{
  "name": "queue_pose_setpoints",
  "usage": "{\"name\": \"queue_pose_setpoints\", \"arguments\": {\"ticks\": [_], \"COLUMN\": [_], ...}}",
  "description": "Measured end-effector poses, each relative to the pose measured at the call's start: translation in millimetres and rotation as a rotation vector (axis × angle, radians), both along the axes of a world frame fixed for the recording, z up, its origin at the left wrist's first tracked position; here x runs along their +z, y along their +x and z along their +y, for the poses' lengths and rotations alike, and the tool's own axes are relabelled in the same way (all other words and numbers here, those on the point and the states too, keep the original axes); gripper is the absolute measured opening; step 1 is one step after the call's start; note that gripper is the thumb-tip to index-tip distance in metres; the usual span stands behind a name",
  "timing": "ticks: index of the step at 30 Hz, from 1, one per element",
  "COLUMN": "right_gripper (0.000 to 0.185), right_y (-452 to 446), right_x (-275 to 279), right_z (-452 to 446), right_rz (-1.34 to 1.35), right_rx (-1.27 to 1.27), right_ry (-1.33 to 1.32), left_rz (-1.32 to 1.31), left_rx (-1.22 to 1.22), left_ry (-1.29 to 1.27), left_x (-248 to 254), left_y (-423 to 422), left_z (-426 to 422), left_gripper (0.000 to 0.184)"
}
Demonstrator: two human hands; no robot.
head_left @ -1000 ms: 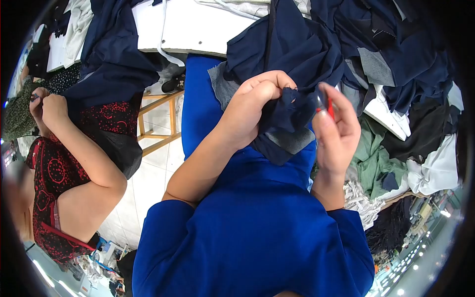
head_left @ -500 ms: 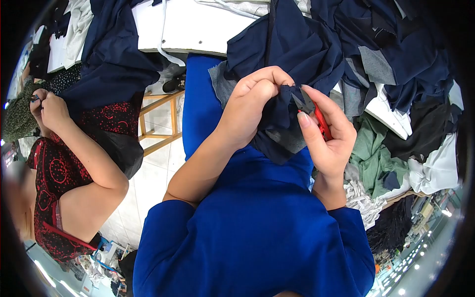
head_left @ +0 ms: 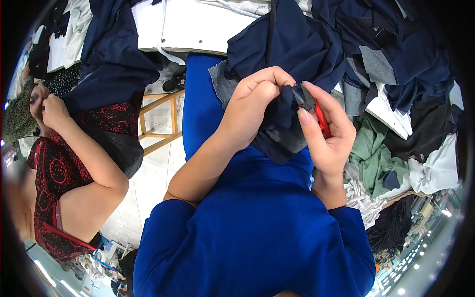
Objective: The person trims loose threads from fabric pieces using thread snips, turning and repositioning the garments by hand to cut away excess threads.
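My left hand (head_left: 255,101) pinches an edge of dark navy cloth (head_left: 279,111) between thumb and fingers. Close to its right, my right hand (head_left: 329,131) is closed around small red-handled snips (head_left: 320,116). Their dark metal blades are parted, with the tips beside the pinched cloth edge. A grey underside shows on the lower part of the cloth, which hangs over my blue-clothed lap. More of the navy fabric (head_left: 307,44) spreads up over the white table (head_left: 208,32).
At the left a co-worker (head_left: 89,148) in red-and-black clothing holds navy cloth. Between us are a wooden stool (head_left: 161,123) and tiled floor. Piled fabrics lie at the right, including a green cloth (head_left: 373,153) and a white cloth (head_left: 435,168).
My right hand has moved left to the pinched cloth edge, bringing the snips' blades beside it. My left hand has stayed nearly still.
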State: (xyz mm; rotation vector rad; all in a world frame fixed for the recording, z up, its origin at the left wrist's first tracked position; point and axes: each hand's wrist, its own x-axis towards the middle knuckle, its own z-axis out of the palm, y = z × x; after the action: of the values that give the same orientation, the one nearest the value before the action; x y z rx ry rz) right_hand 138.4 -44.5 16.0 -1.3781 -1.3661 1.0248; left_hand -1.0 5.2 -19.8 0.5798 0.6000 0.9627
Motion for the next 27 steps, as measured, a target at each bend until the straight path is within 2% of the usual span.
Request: {"name": "queue_pose_setpoints", "arguments": {"ticks": [2, 5, 7, 8, 11, 12, 14, 15, 16, 18, 20, 21, 22, 24, 25, 26, 27], "right_gripper": [0.038, 0.042, 0.047, 0.053, 0.024, 0.015, 0.006, 0.007, 0.010, 0.014, 0.022, 0.021, 0.018, 0.014, 0.006, 0.006, 0.011], "right_y": [-6, -3, 1, 1, -3, -5, 4, 13, 18, 23, 19, 15, 9, 8, 4, 5, 11], "right_x": [-3, -15, -17, -18, -17, -20, -33, -35, -36, -32, -35, -28, -24, -29, -29, -37, -41], "right_z": [2, 14, 10, 6, 0, 0, 14, 21, 27, 23, 11, 8, 19, 15, 13, 14, 16], "right_rz": [0.069, 0.359, 0.446, 0.367, 0.107, 0.115, 0.146, 0.346, 0.507, 0.429, 0.176, -0.004, -0.040, -0.040, 0.008, 0.213, 0.454], "right_rx": [-0.099, -0.378, -0.325, -0.241, -0.129, -0.169, -0.421, -0.533, -0.542, -0.435, -0.177, -0.085, 0.046, -0.043, -0.098, -0.191, -0.232], "right_ry": [0.046, 0.013, 0.128, 0.194, 0.169, 0.161, 0.194, 0.077, 0.179, 0.269, 0.340, 0.279, 0.351, 0.290, 0.319, 0.295, 0.229], "left_rz": [-0.014, -0.045, -0.059, -0.047, -0.027, -0.013, -0.051, -0.101, -0.119, -0.211, -0.177, -0.131, -0.084, -0.158, -0.156, -0.152, -0.270], "left_rx": [-0.051, -0.118, -0.103, -0.093, -0.117, -0.138, -0.204, -0.263, -0.231, -0.200, -0.215, -0.174, -0.134, -0.189, -0.230, -0.271, -0.321], "left_ry": [-0.016, -0.026, -0.024, -0.037, -0.057, -0.058, -0.085, -0.076, -0.103, -0.178, -0.185, -0.303, -0.420, -0.353, -0.342, -0.329, -0.230], "left_x": [-2, -2, 0, 0, -2, -3, -2, -1, 0, 0, 6, 17, 23, 8, 4, 3, -3], "left_y": [0, 4, 5, 5, 8, 9, 10, 9, 9, 6, 5, 9, 12, 11, 12, 11, 10], "left_z": [-2, -7, -5, -4, -7, -8, -15, -17, -18, -11, -7, -7, -7, -8, -11, -12, -12], "left_gripper": [0.022, 0.021, 0.022, 0.021, 0.021, 0.021, 0.021, 0.021, 0.021, 0.021, 0.021, 0.021, 0.022, 0.022, 0.021, 0.021, 0.021]}}
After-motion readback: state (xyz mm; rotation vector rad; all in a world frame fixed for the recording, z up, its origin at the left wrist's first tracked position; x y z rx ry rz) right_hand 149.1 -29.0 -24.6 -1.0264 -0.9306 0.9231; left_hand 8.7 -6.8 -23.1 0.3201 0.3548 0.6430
